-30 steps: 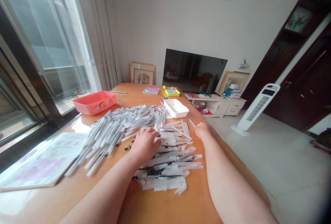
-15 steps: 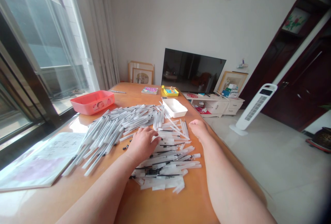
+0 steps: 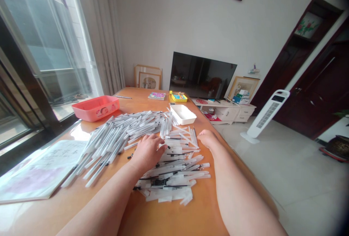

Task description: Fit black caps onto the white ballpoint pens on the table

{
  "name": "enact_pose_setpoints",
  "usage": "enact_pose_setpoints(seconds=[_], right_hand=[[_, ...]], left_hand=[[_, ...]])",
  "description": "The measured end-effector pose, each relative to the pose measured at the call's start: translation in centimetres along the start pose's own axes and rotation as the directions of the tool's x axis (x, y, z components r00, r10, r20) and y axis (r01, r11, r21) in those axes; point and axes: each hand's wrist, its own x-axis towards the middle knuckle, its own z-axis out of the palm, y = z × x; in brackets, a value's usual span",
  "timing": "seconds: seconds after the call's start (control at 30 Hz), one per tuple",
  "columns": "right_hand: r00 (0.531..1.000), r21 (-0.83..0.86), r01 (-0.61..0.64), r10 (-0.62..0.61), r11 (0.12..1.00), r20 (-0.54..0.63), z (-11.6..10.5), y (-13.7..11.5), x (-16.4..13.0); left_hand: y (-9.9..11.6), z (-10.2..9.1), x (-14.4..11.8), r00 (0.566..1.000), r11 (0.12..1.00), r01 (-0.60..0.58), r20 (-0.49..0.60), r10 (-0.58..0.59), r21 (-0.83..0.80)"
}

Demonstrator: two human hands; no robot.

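Observation:
A big heap of clear-wrapped pens (image 3: 120,134) covers the middle of an orange wooden table (image 3: 177,218). Closer to me lies a smaller heap of wrapped pens and loose wrappers (image 3: 174,176). My left hand (image 3: 147,150) rests palm down on the near heap, fingers spread a little, gripping nothing that I can see. My right hand (image 3: 208,138) lies at the right edge of that heap, curled away from me, so its fingers are hidden.
A pink tray (image 3: 95,108) stands at the left, a white tray (image 3: 182,114) behind the pens. A printed booklet (image 3: 40,169) lies near left, small boxes (image 3: 178,96) at the far end. The table's right edge drops to a tiled floor with a tower fan (image 3: 265,116).
Both hands have stayed on the near heap. The right hand has drifted slightly left and nearer; the view has shifted a little.

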Motion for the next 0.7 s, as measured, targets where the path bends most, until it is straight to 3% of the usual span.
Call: enact_pose_setpoints(seconds=[0.5, 0.63, 0.7], right_hand=[[0.997, -0.048, -0.026, 0.022, 0.999, -0.076, 1.5, 0.9, 1.4], [0.992, -0.034, -0.039, 0.034, 0.999, -0.122, 1.3, 1.1, 1.9], [0.990, -0.026, -0.046, 0.042, 0.999, -0.132, 1.3, 1.1, 2.1]], left_hand=[[-0.5, -0.3, 0.1, 0.998, 0.999, 0.040, -0.041, -0.039, 0.013], [-2.7, -2.1, 0.5, 0.979, 0.983, 0.182, -0.098, -0.179, 0.024], [-4.4, -3.0, 0.6, 0.937, 0.943, 0.332, -0.122, -0.329, 0.010]])
